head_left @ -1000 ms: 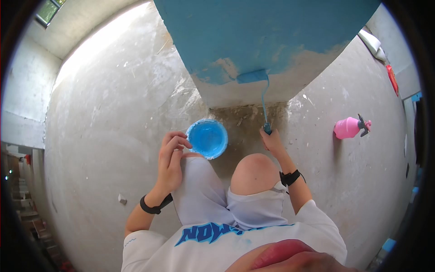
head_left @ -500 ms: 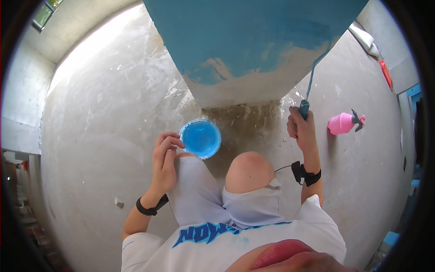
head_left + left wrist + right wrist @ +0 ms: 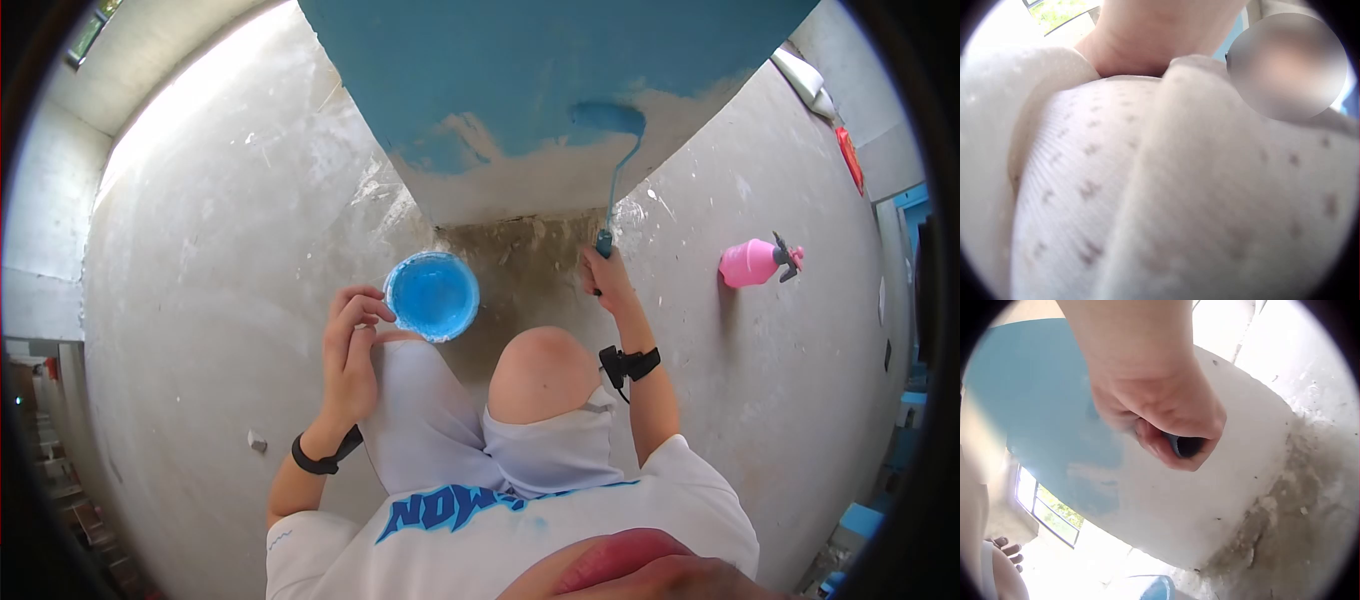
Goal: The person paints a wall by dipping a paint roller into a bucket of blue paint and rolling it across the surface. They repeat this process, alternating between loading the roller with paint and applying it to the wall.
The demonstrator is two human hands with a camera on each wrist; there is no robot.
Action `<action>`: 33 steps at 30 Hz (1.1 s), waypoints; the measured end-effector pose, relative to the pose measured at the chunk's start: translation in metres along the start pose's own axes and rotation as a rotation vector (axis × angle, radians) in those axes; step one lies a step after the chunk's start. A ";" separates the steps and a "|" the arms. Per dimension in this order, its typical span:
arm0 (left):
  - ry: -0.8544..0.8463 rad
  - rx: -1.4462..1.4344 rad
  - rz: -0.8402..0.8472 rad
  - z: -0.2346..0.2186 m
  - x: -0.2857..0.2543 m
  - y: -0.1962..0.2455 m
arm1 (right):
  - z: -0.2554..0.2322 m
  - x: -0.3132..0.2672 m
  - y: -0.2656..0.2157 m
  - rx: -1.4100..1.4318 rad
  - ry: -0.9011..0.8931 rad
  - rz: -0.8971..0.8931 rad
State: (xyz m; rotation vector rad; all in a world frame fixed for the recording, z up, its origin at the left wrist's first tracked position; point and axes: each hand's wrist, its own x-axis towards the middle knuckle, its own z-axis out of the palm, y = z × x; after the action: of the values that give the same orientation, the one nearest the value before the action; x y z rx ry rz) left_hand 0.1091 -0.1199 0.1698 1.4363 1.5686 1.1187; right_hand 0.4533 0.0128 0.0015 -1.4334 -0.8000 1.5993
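In the head view my right hand (image 3: 610, 280) grips the dark handle of a paint roller (image 3: 604, 243), its bent blue frame reaching up to the wall block. The roller head (image 3: 608, 117) overlaps the edge between blue paint and bare plaster on the block's face (image 3: 540, 185). From the right wrist view, fingers of that hand (image 3: 1160, 412) curl round the handle (image 3: 1186, 446). My left hand (image 3: 350, 350) rests at the left knee with loosely bent fingers, fingertips right by the rim of a bucket (image 3: 393, 318) of blue paint. White cloth (image 3: 1116, 187) fills most of the left wrist view.
A pink spray bottle (image 3: 748, 264) stands on the concrete floor (image 3: 200, 300) to the right. Close in front are the person's bare knees (image 3: 548, 375). A small grey lump (image 3: 257, 441) lies at left; a red packet (image 3: 850, 160) is at far right.
My right hand has swung out right with the roller, to the block's right edge, then back left onto its face. The left hand keeps its place at the knee; the view shifts slightly.
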 end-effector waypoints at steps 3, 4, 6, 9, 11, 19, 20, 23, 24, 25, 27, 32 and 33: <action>-0.013 0.020 0.014 0.000 0.001 0.000 | -0.014 -0.007 0.031 0.004 -0.029 0.110; -0.014 0.024 0.023 0.000 0.001 0.001 | -0.019 -0.013 0.034 0.003 -0.064 0.134; -0.015 0.029 0.025 0.001 0.000 0.001 | -0.024 -0.021 0.031 0.001 -0.099 0.163; -0.007 0.045 0.045 0.002 0.000 0.001 | -0.027 -0.038 0.014 0.032 -0.123 0.192; -0.007 0.055 0.049 0.001 0.001 0.001 | -0.027 -0.046 0.002 0.032 -0.095 0.195; 0.008 0.006 0.004 0.003 0.001 0.004 | -0.063 -0.072 -0.120 0.115 -0.050 -0.092; 0.010 0.031 0.006 0.003 0.001 0.004 | -0.071 -0.070 -0.135 0.122 -0.014 -0.117; 0.010 0.061 0.013 0.002 0.003 0.004 | -0.099 -0.053 -0.162 0.169 -0.030 -0.144; 0.008 0.066 0.006 0.002 0.004 0.004 | -0.108 -0.046 -0.168 0.204 -0.084 -0.133; 0.007 0.063 0.012 0.002 0.004 0.003 | -0.116 -0.035 -0.169 0.203 -0.082 -0.140; 0.018 0.048 0.008 0.004 0.003 0.001 | -0.131 -0.008 -0.157 0.148 -0.148 -0.109; 0.016 0.047 0.010 0.005 0.006 0.002 | -0.134 0.022 -0.087 0.146 -0.204 0.005; 0.012 0.060 0.021 0.006 0.006 0.003 | -0.133 0.025 -0.071 0.148 -0.198 0.046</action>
State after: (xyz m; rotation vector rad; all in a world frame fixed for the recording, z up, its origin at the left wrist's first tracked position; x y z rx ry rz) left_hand 0.1148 -0.1136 0.1704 1.4905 1.6111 1.1026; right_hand 0.5954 0.0584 0.0323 -1.2103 -0.7471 1.8172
